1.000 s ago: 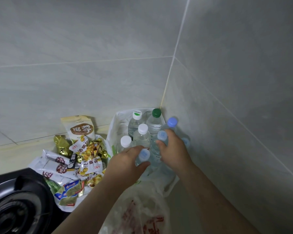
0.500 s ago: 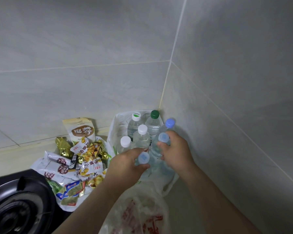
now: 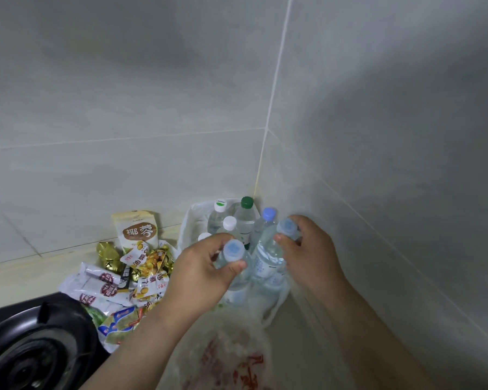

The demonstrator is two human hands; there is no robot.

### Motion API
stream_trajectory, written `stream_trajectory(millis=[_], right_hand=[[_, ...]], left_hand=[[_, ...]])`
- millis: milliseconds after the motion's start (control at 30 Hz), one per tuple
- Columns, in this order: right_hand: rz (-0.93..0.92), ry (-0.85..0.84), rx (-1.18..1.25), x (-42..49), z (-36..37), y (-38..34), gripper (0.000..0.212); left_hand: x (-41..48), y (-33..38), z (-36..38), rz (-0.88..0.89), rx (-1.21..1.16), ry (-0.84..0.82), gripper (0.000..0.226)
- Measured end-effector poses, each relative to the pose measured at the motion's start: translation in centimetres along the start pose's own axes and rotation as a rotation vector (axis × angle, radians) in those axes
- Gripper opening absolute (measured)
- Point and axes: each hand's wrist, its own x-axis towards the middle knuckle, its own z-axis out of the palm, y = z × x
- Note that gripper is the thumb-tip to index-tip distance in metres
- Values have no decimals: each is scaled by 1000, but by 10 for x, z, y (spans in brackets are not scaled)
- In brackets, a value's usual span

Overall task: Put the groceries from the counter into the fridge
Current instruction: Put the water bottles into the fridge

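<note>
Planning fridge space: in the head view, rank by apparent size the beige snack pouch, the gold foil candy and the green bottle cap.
1. beige snack pouch
2. gold foil candy
3. green bottle cap

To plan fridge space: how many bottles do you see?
7 bottles: one gripped by the left hand, one by the right hand, five behind them in the bag; others may be hidden.

Water bottles [image 3: 245,222] clustered in corner (mixed caps); snack packets [image 3: 141,266] heaped left.
</note>
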Motion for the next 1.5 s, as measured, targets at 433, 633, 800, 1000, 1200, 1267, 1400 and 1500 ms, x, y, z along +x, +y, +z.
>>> stream_trajectory(millis=[433,633,800,1000,1200,1267,1400,1500], right_hand=[[-1,186,139,-72,-58,-30,16],[11,235,140,-108,-87,-33,13],[3,277,106,-140,-113,-36,14],[44,339,7,-187,-152,-34,11],[113,414,66,-249,-189,-26,16],[124,446,74,-275,-202,-24,17],[154,492,96,-329,-225,-20,17],[169,518,77,-373,-239,-20,16]], left_hand=[[-30,56,-17,-18,-249,-53,28],[-45,79,-6,63,-266,-96,41],[-53,102,7,95,-277,-159,26],[-74,137,25,150,-281,-222,35],[-113,167,43,211,-217,-299,29],[-129,176,53,217,-212,-339,28],[-166,195,69,225,-265,-407,30],[-196,210,78,267,-283,-447,33]])
